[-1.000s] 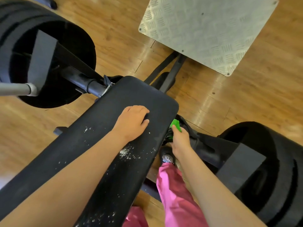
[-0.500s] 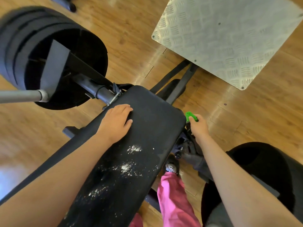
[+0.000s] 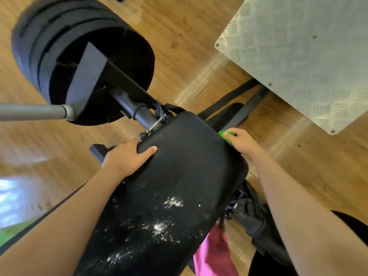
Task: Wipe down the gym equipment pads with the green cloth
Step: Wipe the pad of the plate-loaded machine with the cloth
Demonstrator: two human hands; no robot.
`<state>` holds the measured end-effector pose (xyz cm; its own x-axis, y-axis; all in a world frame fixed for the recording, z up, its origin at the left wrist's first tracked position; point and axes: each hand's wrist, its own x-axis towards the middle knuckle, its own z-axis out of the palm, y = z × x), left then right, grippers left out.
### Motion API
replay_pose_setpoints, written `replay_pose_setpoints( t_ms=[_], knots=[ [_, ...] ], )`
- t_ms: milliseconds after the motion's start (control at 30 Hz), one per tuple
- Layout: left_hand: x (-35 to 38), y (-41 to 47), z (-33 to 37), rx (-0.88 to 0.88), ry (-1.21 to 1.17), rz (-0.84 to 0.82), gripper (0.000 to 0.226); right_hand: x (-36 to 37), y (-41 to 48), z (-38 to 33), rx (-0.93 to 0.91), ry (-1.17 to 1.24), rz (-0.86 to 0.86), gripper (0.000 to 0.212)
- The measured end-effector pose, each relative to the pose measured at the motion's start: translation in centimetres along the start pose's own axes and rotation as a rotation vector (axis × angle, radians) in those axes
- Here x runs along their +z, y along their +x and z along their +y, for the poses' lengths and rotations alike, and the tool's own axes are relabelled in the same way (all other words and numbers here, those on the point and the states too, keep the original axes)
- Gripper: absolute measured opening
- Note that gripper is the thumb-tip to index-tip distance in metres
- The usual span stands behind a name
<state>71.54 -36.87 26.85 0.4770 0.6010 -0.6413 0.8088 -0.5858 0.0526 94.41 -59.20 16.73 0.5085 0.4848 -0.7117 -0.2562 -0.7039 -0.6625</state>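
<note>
Black pad runs from the bottom of the view up to the centre, its rounded end pointing away from the person. Both forearms reach forward, one along each side of it.

Left hand is on the pad's left edge near the far end. Thumb lies flat on the top surface, and the other fingers wrap over the edge and out of sight, so it grips the pad. The wrist is roughly straight with the back of the hand up.

Right hand is at the pad's right edge near the far corner, knuckles up and fingers curled around the cloth. Only a small green bit of cloth shows ahead of the fingers, touching the pad's edge. Whether it is bunched or folded cannot be told.

White powder is scattered over the near half of the pad, between the two arms and apart from both hands.

Stacked black plates sit upper left on a grey bar. Metal tread sheet lies upper right on the wood floor. Pink trouser leg shows below the pad's right side.
</note>
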Motion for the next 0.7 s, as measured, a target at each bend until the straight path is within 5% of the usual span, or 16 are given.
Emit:
replay_pose_setpoints(
  t_ms=[400,700],
  knots=[
    [-0.4,-0.5,0.4,0.009,0.06,0.03,0.074,5.3,6.3,-9.9,-0.191,-0.186,-0.098,0.026],
    [-0.4,-0.4,0.3,0.028,0.068,0.058,0.072,2.4,6.3,-6.4,0.13,-0.121,-0.222,0.044]
  ],
)
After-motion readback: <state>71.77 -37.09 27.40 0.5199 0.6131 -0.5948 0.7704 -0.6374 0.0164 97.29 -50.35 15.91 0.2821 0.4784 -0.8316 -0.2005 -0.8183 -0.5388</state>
